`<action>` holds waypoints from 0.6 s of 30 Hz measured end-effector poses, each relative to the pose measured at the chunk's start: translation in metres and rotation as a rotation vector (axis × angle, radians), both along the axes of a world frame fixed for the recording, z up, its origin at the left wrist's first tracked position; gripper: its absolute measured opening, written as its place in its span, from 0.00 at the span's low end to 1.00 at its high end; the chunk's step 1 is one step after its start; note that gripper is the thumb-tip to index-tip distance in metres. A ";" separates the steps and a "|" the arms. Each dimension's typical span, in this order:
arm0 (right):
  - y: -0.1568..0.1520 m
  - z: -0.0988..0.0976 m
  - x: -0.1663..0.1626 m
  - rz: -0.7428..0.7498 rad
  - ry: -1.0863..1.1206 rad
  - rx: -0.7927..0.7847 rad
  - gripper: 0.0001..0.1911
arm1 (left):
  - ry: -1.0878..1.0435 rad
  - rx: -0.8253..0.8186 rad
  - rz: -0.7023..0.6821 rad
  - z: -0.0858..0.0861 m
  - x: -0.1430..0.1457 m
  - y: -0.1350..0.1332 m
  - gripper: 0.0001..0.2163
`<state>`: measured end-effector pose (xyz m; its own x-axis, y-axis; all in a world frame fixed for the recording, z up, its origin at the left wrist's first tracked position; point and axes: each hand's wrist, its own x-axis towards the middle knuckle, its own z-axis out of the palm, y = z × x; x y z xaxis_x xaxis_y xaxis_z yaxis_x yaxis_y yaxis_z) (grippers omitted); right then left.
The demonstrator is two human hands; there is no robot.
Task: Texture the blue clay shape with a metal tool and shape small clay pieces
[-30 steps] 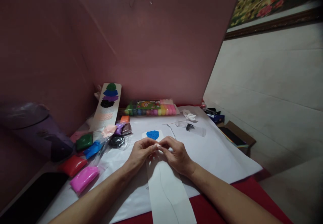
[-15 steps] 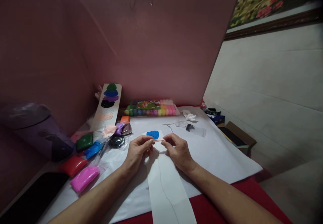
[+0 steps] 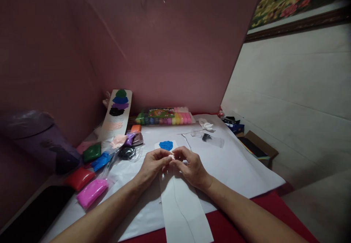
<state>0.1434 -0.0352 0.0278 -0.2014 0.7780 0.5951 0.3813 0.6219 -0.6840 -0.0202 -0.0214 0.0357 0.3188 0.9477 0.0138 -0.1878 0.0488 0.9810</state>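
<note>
Between the fingertips of my left hand (image 3: 154,163) and my right hand (image 3: 191,165) is a small lump of pale pink clay (image 3: 172,156). Both hands pinch it, close together, over a long white card strip (image 3: 182,206). A thin pencil line runs down the strip. At the strip's far end a patch of blue clay (image 3: 166,145) is spread flat, just beyond my fingers. A slim metal tool (image 3: 186,140) lies on the white sheet right behind my right hand.
Packets of coloured clay, among them pink (image 3: 92,193) and red (image 3: 79,179), lie at left beside a dark phone-like slab (image 3: 38,213). A card with clay samples (image 3: 116,115) leans at the back. A multicoloured clay pack (image 3: 164,116) and white clay piece (image 3: 205,124) lie behind.
The pale pink clay was stretched thin between my hands and is now a compact lump. My hands have come closer together.
</note>
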 end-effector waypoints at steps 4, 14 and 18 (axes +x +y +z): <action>0.001 -0.001 -0.001 0.003 -0.015 0.025 0.03 | -0.026 -0.011 0.020 0.000 0.001 0.001 0.13; 0.002 -0.002 0.002 0.025 -0.067 0.037 0.03 | -0.004 0.031 -0.022 -0.001 -0.001 0.002 0.12; 0.002 -0.002 0.002 0.017 -0.056 0.044 0.03 | -0.029 0.012 -0.020 -0.002 -0.001 0.002 0.13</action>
<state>0.1450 -0.0327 0.0254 -0.2484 0.7473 0.6163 0.4072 0.6578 -0.6336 -0.0208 -0.0195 0.0332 0.3366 0.9410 0.0349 -0.2153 0.0408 0.9757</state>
